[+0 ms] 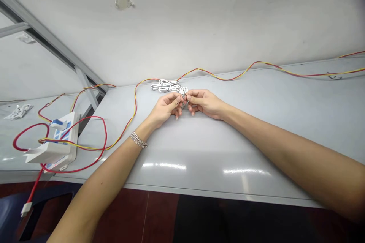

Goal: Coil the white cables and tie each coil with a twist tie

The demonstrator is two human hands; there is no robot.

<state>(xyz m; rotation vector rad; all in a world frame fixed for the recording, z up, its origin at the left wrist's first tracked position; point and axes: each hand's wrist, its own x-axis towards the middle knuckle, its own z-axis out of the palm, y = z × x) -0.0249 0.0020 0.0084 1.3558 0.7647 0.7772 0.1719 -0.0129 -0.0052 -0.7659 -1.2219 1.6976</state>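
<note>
My left hand (pixel 168 107) and my right hand (pixel 203 102) meet over the middle of the grey table, fingertips close together. Each one pinches a thin black twist tie (pixel 183 95), which bends in a small loop between them. A coiled white cable (pixel 184 90) shows at the tie, partly hidden behind my fingers. Just beyond my left fingers lie more coiled white cables (pixel 165 85), bound with dark ties. A silver bracelet (pixel 138 139) circles my left wrist.
A white power strip (pixel 67 136) with plugs and a looping red cable (pixel 106 133) stands at the left. Red and yellow wires (pixel 228 79) run along the table's back edge by the wall. Another white cable coil (pixel 21 111) lies far left; a dark tie (pixel 334 76) is at right.
</note>
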